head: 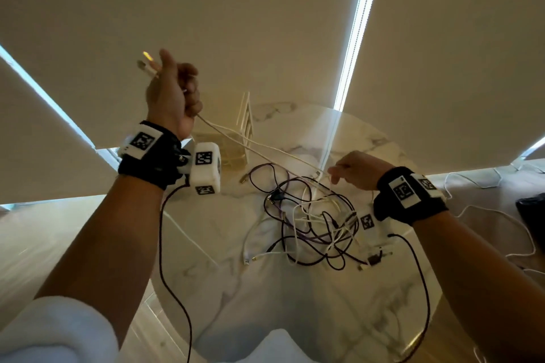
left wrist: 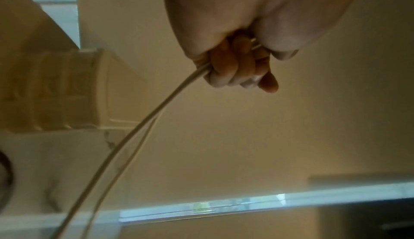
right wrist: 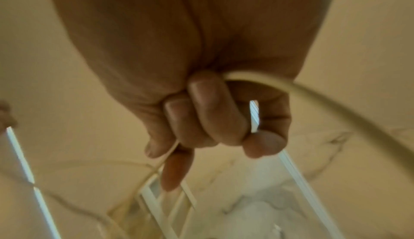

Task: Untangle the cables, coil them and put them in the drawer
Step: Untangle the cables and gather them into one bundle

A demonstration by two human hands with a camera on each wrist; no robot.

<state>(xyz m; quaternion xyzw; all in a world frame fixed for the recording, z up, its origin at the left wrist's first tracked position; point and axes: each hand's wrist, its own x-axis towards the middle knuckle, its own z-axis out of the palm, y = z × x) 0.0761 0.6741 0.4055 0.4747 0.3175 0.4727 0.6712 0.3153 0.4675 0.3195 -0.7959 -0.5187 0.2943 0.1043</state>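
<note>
Overhead, the left hand (head: 172,97) is raised above the counter (head: 224,244), fingers curled tight round a doubled white cable (head: 259,146); two plug ends (head: 147,66) stick out past the thumb. The cable's two thin, smooth, round strands run taut and slanting down to the right hand (head: 355,169), which hovers low over the heap and pinches the same cable between thumb and fingertips; the right wrist view shows its fingers (right wrist: 201,118) curled round the cord. Under that hand lies the tangle of cables (head: 312,221): dark purple and black leads looped through white ones, flat on the counter, with loose plugs (head: 249,259) poking out at the near edge and a small dark connector (head: 374,259) to the right. Counter is round, white marble with grey veining, glossy. At its far side stands a pale plastic drawer unit (head: 236,146), ribbed front, contents not discernible. Both wrists carry black straps with white marker blocks (head: 205,168).
</note>
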